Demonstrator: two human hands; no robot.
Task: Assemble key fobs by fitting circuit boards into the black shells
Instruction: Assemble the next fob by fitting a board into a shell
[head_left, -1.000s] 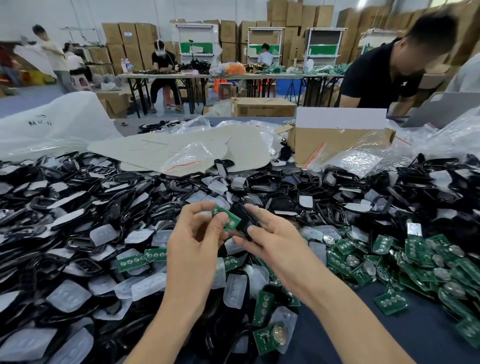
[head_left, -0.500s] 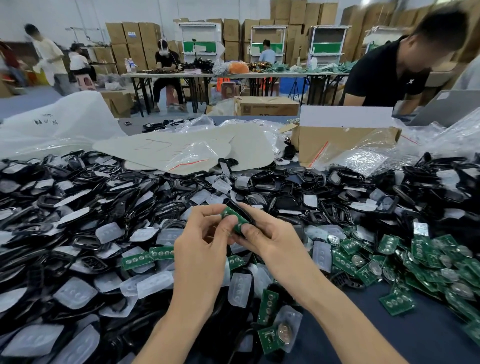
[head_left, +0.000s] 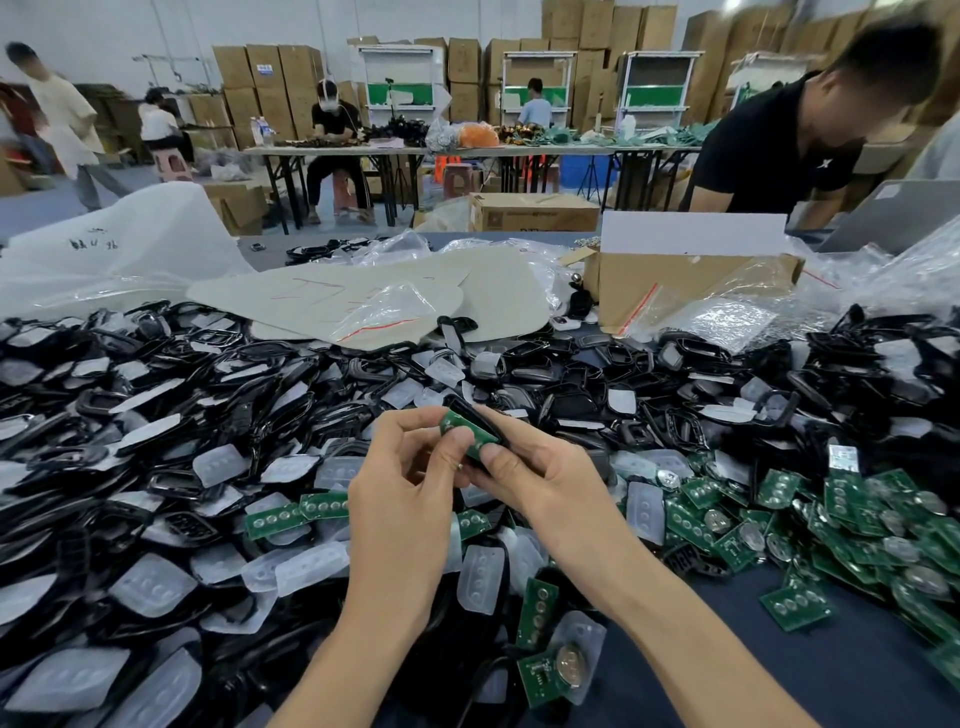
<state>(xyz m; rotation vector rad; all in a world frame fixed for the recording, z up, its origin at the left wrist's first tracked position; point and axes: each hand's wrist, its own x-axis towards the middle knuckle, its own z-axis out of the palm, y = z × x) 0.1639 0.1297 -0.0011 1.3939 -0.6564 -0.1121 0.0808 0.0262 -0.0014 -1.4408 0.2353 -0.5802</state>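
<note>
Head view looks down on both hands meeting just above the middle of the frame. Left hand (head_left: 410, 483) pinches a green circuit board (head_left: 461, 432) between thumb and curled fingers, and the right hand (head_left: 540, 478) grips a black shell (head_left: 475, 413) with its thumb pressing on the board's lower end. Board and shell touch, the board lying tilted against the shell's open face (whether it is fully seated cannot be told).

Below and around the hands, the dark blue table (head_left: 852, 670) carries a wide heap of black shells (head_left: 156, 395) filling the left and centre of the frame, mixed with translucent button pads (head_left: 153, 584). A spread of loose circuit boards (head_left: 852, 525), some with round coin cells, lies at the right of the frame. Two more boards (head_left: 298, 514) rest among the pads just left of the left wrist.

Toward the upper middle, a flat beige sheet (head_left: 332, 296) and a clear zip bag (head_left: 400, 306) lie on the pile's far edge, beside an open cardboard box (head_left: 691, 275). A person in a black shirt (head_left: 779, 140) bends over at the upper right.
</note>
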